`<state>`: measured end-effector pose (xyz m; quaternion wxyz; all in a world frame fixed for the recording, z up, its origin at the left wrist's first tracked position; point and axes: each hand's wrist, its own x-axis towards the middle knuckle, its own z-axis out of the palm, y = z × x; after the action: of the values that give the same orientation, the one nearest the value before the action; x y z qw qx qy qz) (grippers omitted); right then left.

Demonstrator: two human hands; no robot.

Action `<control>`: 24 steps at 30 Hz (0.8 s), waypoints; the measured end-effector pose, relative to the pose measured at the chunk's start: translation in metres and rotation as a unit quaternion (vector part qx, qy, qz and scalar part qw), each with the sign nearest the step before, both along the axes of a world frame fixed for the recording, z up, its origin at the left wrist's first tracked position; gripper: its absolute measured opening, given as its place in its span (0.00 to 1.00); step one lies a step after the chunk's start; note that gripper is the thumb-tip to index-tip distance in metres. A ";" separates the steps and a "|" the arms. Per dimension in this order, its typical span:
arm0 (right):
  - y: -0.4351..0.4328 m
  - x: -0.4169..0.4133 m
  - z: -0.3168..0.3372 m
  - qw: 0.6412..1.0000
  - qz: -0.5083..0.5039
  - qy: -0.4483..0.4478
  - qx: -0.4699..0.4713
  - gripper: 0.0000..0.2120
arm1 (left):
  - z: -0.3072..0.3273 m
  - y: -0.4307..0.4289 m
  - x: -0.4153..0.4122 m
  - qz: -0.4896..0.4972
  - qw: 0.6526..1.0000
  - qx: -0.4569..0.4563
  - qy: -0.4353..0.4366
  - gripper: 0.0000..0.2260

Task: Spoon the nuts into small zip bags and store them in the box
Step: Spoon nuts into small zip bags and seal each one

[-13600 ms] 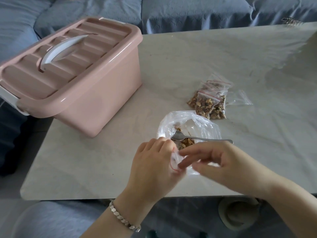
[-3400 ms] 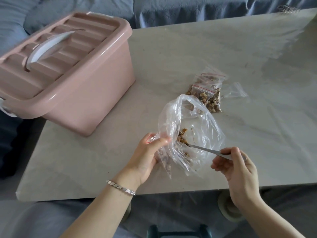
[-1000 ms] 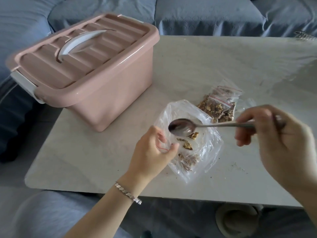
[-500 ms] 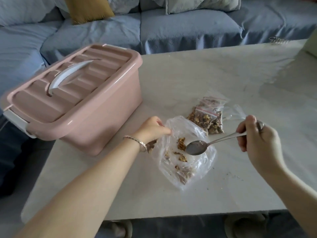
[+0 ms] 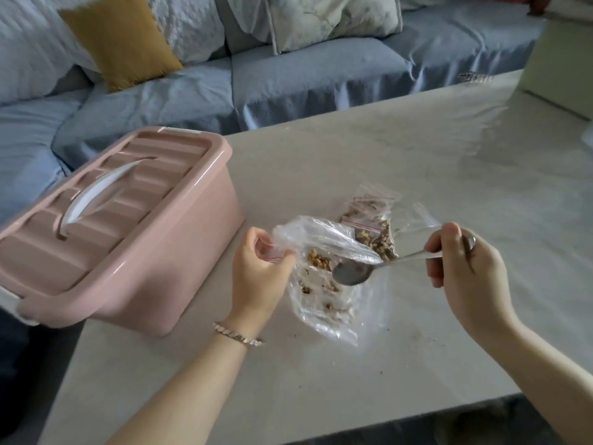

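A clear plastic bag point(image 5: 324, 300) with a few walnut pieces point(image 5: 318, 259) lies on the table in front of me. My left hand point(image 5: 258, 274) pinches a small red-striped zip bag together with the big bag's left rim. My right hand point(image 5: 462, 268) grips a metal spoon point(image 5: 353, 273) by its handle; the bowl is inside the big bag's mouth and looks empty. Behind the big bag lie filled small zip bags point(image 5: 372, 220) of nuts. The pink box point(image 5: 122, 226) with a white handle stands at the left, lid on.
The pale stone table point(image 5: 417, 162) stretches to the right and back. A blue sofa point(image 5: 288, 75) with a mustard cushion point(image 5: 122, 40) runs behind the table. Crumbs dot the tabletop near its front edge. An empty small zip bag point(image 5: 420, 220) lies by the filled ones.
The spoon bowl has slid a little deeper into the big bag's mouth. My left hand has stayed at the bag's left rim. The camera has tilted up, showing more sofa.
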<state>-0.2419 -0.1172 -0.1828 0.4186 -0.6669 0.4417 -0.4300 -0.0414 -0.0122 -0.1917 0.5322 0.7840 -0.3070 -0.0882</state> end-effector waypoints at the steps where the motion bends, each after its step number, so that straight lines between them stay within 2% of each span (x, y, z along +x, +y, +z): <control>1: 0.002 0.003 0.001 1.000 0.015 -0.012 -0.016 0.19 | 0.002 0.006 -0.001 0.002 1.000 -0.013 -0.004 0.16; 5: 0.016 0.014 0.001 0.990 0.126 -0.033 -0.061 0.13 | -0.002 0.019 0.003 0.018 1.000 -0.024 -0.006 0.16; 8: 0.023 0.025 -0.005 0.982 0.173 -0.024 -0.070 0.08 | -0.009 0.022 0.007 0.035 0.998 -0.011 0.041 0.14; 12: 0.023 0.047 -0.014 0.984 0.175 -0.013 -0.005 0.11 | -0.010 0.023 0.009 0.039 0.996 0.018 0.078 0.13; 18: 0.026 0.067 -0.011 0.973 0.168 -0.120 0.100 0.13 | -0.011 0.017 0.022 0.074 0.983 0.082 0.146 0.16; 21: 0.029 0.063 -0.009 0.965 0.169 -0.154 0.130 0.13 | -0.019 0.013 0.033 0.077 0.981 0.050 0.170 0.19; 24: 0.027 0.055 -0.010 0.965 0.156 -0.167 0.126 0.13 | -0.024 0.006 0.037 0.104 0.982 0.032 0.157 0.17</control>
<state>-0.1873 -0.0902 -0.1932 0.6288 -0.5881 0.3064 -0.4061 -0.0047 -0.0060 -0.2153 0.5549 0.8046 -0.1337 -0.1639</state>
